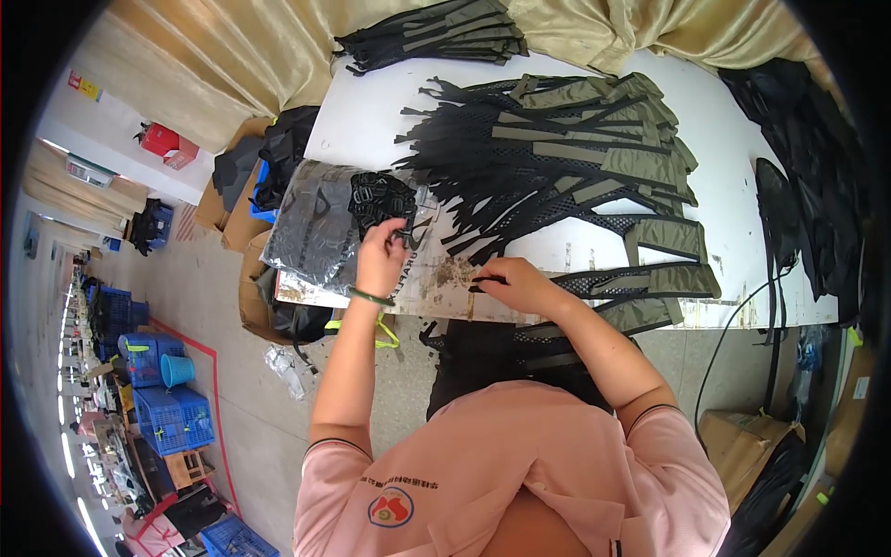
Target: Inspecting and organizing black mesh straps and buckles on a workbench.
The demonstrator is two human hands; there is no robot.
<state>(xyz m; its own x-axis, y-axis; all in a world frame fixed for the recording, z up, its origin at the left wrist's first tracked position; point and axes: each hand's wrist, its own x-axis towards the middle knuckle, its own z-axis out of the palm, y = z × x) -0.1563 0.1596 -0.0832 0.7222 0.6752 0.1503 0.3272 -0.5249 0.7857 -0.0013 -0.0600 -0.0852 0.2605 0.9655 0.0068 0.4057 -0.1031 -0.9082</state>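
Note:
My left hand (380,260) is at the near edge of a small heap of black plastic buckles (379,197), its fingers curled together. Whether a buckle is between the fingertips is too small to tell. The heap lies on a clear plastic bag (320,227) full of dark parts. Over the table's front edge, my right hand (520,286) is closed on the end of a black strap (483,280). That strap seems to belong to a mesh panel (603,281) with olive-green fabric at its right end. Several similar black-and-olive panels (575,139) lie fanned across the table beyond.
The white table (371,102) has a worn, stained front edge. Another bundle of strapped panels (436,35) lies at its back. Cardboard boxes (255,278) stand at the left, and black material (798,176) hangs at the right beside a thin cable (715,362). Blue crates (172,418) stand on the floor.

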